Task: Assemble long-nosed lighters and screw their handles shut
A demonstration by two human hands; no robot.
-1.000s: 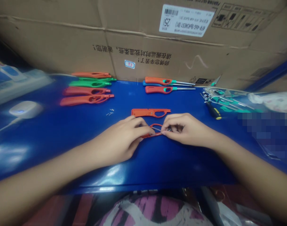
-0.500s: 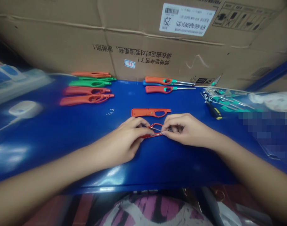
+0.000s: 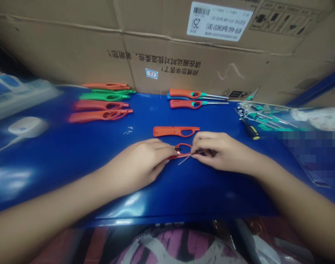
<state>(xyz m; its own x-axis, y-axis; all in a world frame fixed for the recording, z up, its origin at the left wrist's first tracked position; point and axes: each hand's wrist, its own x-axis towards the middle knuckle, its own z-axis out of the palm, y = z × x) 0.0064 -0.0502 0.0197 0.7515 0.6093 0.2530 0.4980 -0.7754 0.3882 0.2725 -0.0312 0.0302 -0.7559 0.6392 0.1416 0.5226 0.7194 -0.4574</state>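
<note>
My left hand point(image 3: 153, 157) is closed on the handle end of an orange lighter casing half point(image 3: 183, 146), its trigger loop showing between my hands. My right hand point(image 3: 211, 149) pinches a thin pale tube or wire point(image 3: 184, 160) by the loop's right end. The tube's loose end sticks out to the lower left, over the blue table. A dark part partly shows beneath my right fingers; its kind is hidden. Just behind lies another orange casing half point(image 3: 167, 131), with its hollow inner side up.
Several orange, red and green lighter casings point(image 3: 104, 97) lie at the back left. Assembled lighters point(image 3: 185, 94) with metal tubes lie at the back middle. Small screws point(image 3: 129, 129), a screwdriver point(image 3: 251, 130) and a pile of metal-tube parts point(image 3: 266, 115) are about. A cardboard box point(image 3: 82, 44) stands behind.
The thin tube's free end has swung out of the casing toward me and now points to the lower left. My left fingers have flattened over the handle end.
</note>
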